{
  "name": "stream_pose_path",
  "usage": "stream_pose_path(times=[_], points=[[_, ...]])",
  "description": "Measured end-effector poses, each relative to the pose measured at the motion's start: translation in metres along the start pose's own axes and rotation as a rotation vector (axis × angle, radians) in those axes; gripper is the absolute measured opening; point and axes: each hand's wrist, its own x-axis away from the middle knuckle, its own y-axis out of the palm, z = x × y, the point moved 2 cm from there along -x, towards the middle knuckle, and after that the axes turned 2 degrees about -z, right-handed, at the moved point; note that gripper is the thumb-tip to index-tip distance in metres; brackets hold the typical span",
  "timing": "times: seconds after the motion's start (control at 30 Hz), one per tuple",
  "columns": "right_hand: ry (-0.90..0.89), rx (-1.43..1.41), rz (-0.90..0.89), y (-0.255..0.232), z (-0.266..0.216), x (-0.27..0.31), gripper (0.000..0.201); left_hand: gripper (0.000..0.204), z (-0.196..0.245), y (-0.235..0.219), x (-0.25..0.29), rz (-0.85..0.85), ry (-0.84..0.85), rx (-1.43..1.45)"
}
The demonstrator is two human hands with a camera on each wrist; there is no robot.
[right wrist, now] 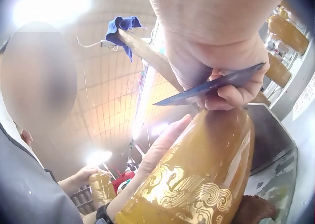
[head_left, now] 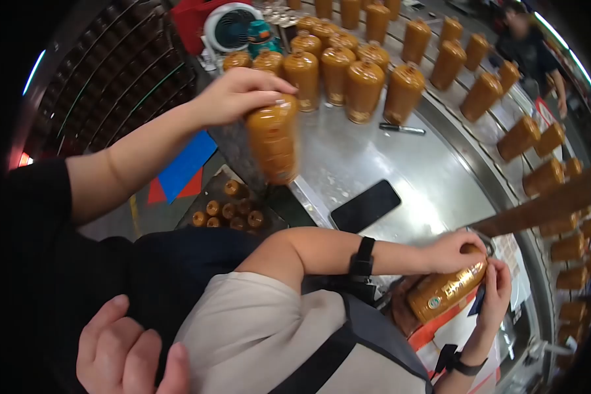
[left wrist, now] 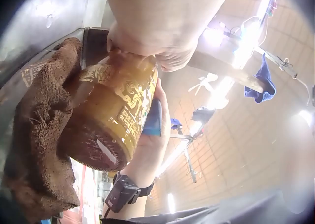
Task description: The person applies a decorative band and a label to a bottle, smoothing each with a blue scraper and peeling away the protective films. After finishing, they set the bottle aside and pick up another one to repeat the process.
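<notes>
A golden-brown bottle (head_left: pixel 446 289) with gilt patterning lies tilted at the lower right of the head view. My left hand (head_left: pixel 450 253) holds it around the neck end, and in the left wrist view its base points toward the camera. My right hand (head_left: pixel 496 292) is at the same end, fingertips right at the bottle's top. Tucked in its curled fingers is a dark, pointed blade (right wrist: pixel 211 88), seen lengthwise in the right wrist view. A brown cloth (left wrist: pixel 42 130) lies against the bottle's side. The bottle's mouth is hidden by my hands.
Another person's hand (head_left: pixel 243 95) holds a similar bottle (head_left: pixel 272 141) to my left. Several bottles stand on the metal table (head_left: pixel 322 154), with a phone (head_left: pixel 366 205) and a marker pen (head_left: pixel 402 129). More bottles line a curved conveyor (head_left: pixel 453 108). A wooden bar (head_left: pixel 545 200) juts in from the right.
</notes>
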Motion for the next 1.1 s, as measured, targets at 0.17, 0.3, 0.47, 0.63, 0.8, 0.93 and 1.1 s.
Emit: stream_pose_path(times=[0.17,0.3,0.47,0.63,0.8,0.93,1.1], points=[[0.013,-0.052,-0.017,-0.006,0.008,-0.002,0.02,0.026,0.001,0.0,0.001,0.021,-0.005,-0.014],[0.009,-0.035,-0.009,-0.002,0.005,-0.002,0.019,0.025,0.004,-0.002,-0.001,-0.013,-0.033,0.001],[0.012,-0.01,0.03,0.004,0.0,-0.002,0.019,0.024,0.011,-0.003,-0.002,-0.051,-0.072,0.0],[-0.026,-0.003,0.002,0.0,0.009,-0.002,0.019,0.021,0.018,-0.003,-0.003,-0.07,-0.055,0.002],[-0.06,0.001,0.07,0.002,0.012,0.0,0.019,0.024,0.002,0.001,-0.001,-0.113,-0.119,0.169],[-0.036,0.013,0.106,0.003,0.015,0.0,0.018,0.037,0.018,-0.007,0.0,-0.206,-0.114,-0.024],[-0.032,-0.005,0.084,0.005,0.01,-0.001,0.018,0.038,0.03,-0.002,0.0,-0.163,-0.261,0.166]])
